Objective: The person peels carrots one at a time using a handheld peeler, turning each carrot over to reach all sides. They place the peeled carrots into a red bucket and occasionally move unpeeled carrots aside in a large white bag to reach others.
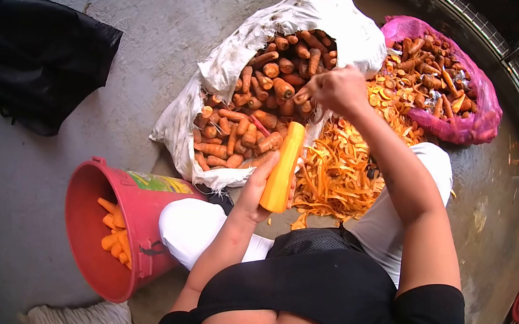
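My left hand (256,192) is wrapped round a peeled carrot (284,169), bright orange and held upright at an angle. Above and to its right, my right hand (340,90) is closed in front of the sack's edge. What its fingers hold, if anything, I cannot make out. Behind both hands a white sack (220,64) lies open, full of unpeeled carrots (259,97) with soil on them. A thin red item (258,125) lies among those carrots. Orange peelings (346,169) are heaped on the floor beside the sack, below my right forearm.
A red bucket (153,213) with several peeled carrots (117,234) leans at my left knee. A pink sack (484,116) of carrots and scraps stands at the back right. Black cloth or plastic (45,60) lies at left. A grate (475,20) runs along the far right.
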Available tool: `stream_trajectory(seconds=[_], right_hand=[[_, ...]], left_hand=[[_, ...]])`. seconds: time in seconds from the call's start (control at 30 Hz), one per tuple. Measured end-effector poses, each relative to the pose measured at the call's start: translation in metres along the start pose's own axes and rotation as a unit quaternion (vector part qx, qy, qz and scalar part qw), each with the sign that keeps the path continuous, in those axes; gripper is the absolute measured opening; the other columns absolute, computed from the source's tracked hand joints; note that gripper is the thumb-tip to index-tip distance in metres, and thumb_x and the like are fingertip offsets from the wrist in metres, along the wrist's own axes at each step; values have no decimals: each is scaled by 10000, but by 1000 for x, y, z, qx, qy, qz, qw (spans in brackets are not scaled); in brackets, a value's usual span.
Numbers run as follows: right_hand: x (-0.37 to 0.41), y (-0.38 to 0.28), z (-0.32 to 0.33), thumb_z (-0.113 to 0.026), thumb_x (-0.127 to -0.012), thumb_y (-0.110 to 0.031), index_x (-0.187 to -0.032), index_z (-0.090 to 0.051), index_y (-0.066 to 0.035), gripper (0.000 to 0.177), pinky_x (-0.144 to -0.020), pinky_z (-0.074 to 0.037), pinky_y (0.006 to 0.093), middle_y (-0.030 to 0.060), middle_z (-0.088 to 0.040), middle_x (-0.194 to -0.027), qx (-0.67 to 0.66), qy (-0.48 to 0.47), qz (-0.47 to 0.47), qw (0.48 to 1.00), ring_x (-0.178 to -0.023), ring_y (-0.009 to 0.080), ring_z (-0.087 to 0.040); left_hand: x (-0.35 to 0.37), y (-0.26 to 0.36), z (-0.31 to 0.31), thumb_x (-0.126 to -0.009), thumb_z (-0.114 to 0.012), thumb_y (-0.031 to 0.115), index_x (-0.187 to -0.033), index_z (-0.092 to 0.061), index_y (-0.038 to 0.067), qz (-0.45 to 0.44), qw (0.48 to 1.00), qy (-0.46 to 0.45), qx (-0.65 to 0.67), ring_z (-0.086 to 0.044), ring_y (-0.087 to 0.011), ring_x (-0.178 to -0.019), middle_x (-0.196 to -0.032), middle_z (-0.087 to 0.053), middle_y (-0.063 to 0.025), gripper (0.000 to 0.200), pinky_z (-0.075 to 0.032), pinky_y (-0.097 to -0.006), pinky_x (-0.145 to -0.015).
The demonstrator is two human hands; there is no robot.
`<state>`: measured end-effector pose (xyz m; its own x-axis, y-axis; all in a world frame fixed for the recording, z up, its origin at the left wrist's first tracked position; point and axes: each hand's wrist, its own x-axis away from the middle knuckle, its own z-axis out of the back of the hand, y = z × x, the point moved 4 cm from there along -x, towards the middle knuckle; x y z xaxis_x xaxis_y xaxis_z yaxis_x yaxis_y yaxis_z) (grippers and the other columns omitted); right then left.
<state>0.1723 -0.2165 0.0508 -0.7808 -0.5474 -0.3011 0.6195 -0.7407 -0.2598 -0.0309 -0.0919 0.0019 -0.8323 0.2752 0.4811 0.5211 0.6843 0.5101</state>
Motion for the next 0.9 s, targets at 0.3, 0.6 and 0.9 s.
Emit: stream_trajectory(seconds=[0.3, 0.6, 0.9], right_hand=[[19, -22, 5, -541, -822, -323, -622, -722, -128, 333, -378, -418, 305, 27, -538, -404, -216, 50, -85, 971, -330, 140, -500], [57, -88, 20, -636, -683, -195, -437, -530, -103, 283, -515, -362, 360, 59, -467, -445, -203, 65, 177, 961, -466, 237, -487], [36, -40, -4, -598, -778, -315, -492, -629, -158, 327, -616, -477, 328, 51, -541, -447, -123, 31, 69, 990, -446, 199, -541]], left_hand=[[-13, 6, 13, -985, -377, 397, -1183, -506, 61, -23, 996, -23, 80, -623, -199, -747, -889, -619, -111, 410, -533, -340, -683], [-21, -3, 26, -937, -448, 312, -1116, -534, 56, -7, 982, 95, 164, -611, -243, -869, -1002, -612, -106, 324, -528, -399, -756], [-15, -8, 15, -969, -425, 389, -1087, -529, 56, 14, 999, 12, 47, -621, -204, -657, -826, -615, -93, 368, -525, -308, -559]])
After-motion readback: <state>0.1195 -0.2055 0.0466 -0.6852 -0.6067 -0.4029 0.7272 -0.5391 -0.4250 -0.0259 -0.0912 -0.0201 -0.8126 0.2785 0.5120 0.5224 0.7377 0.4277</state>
